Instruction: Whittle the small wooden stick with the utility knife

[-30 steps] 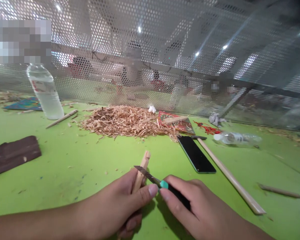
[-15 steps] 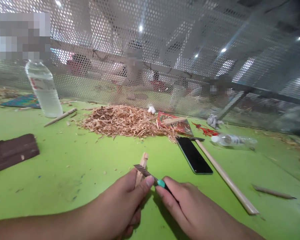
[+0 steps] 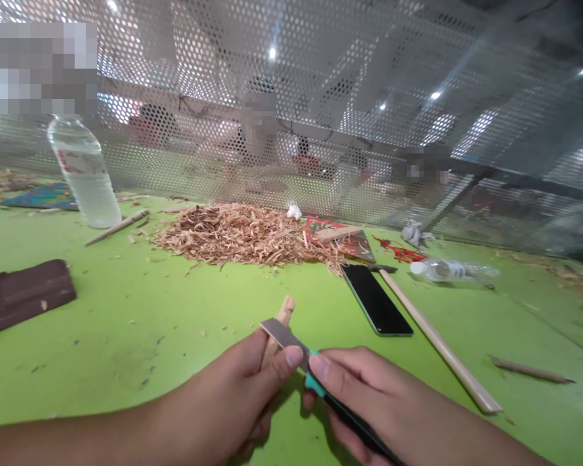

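My left hand is closed around a small carved wooden stick, whose notched tip points up and away from me. In my right hand is a utility knife with a black and teal handle. Its wide grey blade lies across the stick, flat face toward me. My left thumb presses against the blade near the handle, and my right thumb rests on the teal part. The stick's lower end is hidden inside my left hand.
A heap of wood shavings lies ahead, before a perforated metal screen. To the right are a phone, a hammer, a pencil and a lying bottle. Leftward are an upright water bottle and brown cloth-like piece.
The knife has turned in my right hand, so the blade's flat face shows more and more of the handle is visible. My right thumb has come onto the teal part. The stick tip shifted slightly right.
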Tool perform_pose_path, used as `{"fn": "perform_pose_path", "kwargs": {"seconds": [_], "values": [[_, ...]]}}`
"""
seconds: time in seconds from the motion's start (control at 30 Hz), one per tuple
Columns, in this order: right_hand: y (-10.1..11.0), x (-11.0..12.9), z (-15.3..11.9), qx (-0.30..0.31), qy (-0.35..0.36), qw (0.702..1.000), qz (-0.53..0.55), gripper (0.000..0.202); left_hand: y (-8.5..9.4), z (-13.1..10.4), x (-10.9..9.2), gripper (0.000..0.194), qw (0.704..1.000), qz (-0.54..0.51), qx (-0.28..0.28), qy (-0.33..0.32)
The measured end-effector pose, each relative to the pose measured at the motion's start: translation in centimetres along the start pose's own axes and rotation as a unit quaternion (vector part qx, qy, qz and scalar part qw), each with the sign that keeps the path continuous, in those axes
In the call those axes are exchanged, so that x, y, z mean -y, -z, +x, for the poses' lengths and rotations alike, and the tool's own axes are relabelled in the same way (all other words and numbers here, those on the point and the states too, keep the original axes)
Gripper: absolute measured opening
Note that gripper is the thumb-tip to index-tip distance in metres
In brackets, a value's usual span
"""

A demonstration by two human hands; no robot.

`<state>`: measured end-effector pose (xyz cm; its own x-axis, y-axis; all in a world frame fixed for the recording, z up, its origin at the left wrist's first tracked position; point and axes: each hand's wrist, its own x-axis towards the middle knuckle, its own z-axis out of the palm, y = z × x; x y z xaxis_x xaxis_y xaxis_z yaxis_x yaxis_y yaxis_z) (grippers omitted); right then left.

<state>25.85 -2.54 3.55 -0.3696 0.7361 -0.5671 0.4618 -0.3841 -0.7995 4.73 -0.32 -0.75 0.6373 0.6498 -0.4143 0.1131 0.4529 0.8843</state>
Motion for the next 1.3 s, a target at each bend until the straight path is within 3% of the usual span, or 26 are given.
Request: {"fn": "perform_pose_path", "kwargs": {"seconds": [0.13,0.27,0.43,0.63,0.73,0.8,0.87,0.93,1.1,1.3], "values": [[0.8,-0.2,0.3,0.035,-0.033,0.987,0.152,0.060,0.4,-0.2,-0.2,0.054,1.000,-0.022,0.000,-0.013],[1.2,0.2,0.3,0.019,-0.007,0.971,0.239,0.063,0.7,-0.2,-0.1,0.049,0.998,-0.037,0.042,-0.023],[1.2,-0.1,0.7,0.011,0.044,0.970,0.238,0.060,1.0,-0.2,0.0,0.050,0.994,-0.105,0.021,-0.002],[1.0,-0.5,1.0,0.007,0.046,0.976,0.212,0.062,1.5,-0.2,0.0,0.059,0.990,-0.123,0.062,0.002],[0.9,-0.7,0.9,-0.018,0.054,0.986,0.158,0.060,1.6,-0.1,-0.5,0.058,0.978,-0.191,0.071,0.050],[0.9,-0.8,0.7,-0.086,0.096,0.990,0.051,0.056,1.7,0.0,-0.9,0.060,0.967,-0.228,0.077,0.087],[0.8,-0.8,0.5,-0.168,0.152,0.969,-0.093,0.051,1.8,0.0,-1.2,0.063,0.962,-0.241,0.078,0.102],[0.8,-0.7,0.4,-0.209,0.178,0.941,-0.196,0.047,1.8,0.0,-1.4,0.062,0.969,-0.220,0.077,0.079],[0.9,-0.2,0.5,-0.181,0.149,0.935,-0.265,0.043,1.7,-0.2,-1.2,0.050,0.992,-0.083,0.091,-0.030],[0.9,-0.2,0.2,-0.112,0.160,0.938,-0.288,0.039,1.5,-0.1,-0.8,0.053,0.992,-0.066,0.104,-0.038]]}}
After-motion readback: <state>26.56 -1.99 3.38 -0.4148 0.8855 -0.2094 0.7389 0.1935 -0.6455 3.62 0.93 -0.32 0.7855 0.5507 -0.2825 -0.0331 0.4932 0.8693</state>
